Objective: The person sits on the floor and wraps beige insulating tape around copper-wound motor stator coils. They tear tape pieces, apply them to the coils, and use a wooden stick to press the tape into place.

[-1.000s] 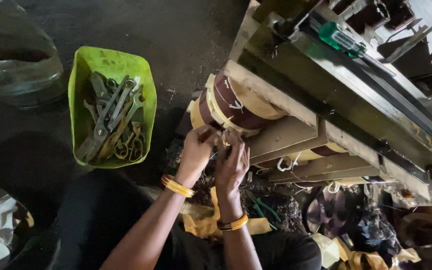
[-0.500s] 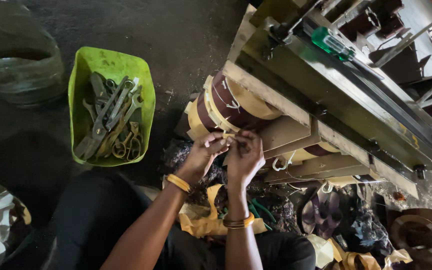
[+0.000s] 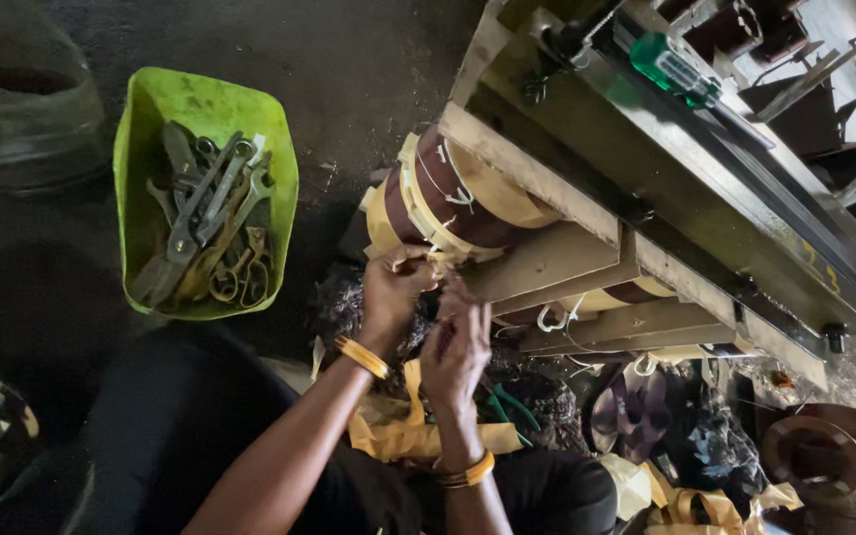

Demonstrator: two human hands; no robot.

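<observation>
Head view, the only one: both hands work at the near end of a brown wound coil (image 3: 458,198) banded w/ yellow insulating tape (image 3: 410,203), clamped under pale wooden blocks (image 3: 537,263) in a green-grey steel frame (image 3: 705,188), presumably so the winding sits firm while its end is handled. Left hand (image 3: 393,287) is up against the coil's lower edge, fingers curled closed around a bit of the yellow tape or a tie there; can't tell which, the spot is dim and half hidden by the knuckles. Right hand (image 3: 458,342) is just beside and below it, touching it, fingers bent inward in a pinch on what looks like the same strip, so one hand seems to anchor while the other pulls or feeds. Gold bangles on both wrists, left (image 3: 362,357) and right (image 3: 466,473). Loose yellow tape (image 3: 408,436) trails down over the lap, within reach of both hands. White ties (image 3: 460,195) cross the coil face, holding the turns. To the left on the dark floor (image 3: 369,69) a lime-green plastic tub (image 3: 151,119) holds spanners, pliers and scissors (image 3: 205,223), near but apart from the hands. A green-handled screwdriver (image 3: 674,67) lies on the frame's top, well apart. A spare brown coil (image 3: 824,461) sits at bottom right.
</observation>
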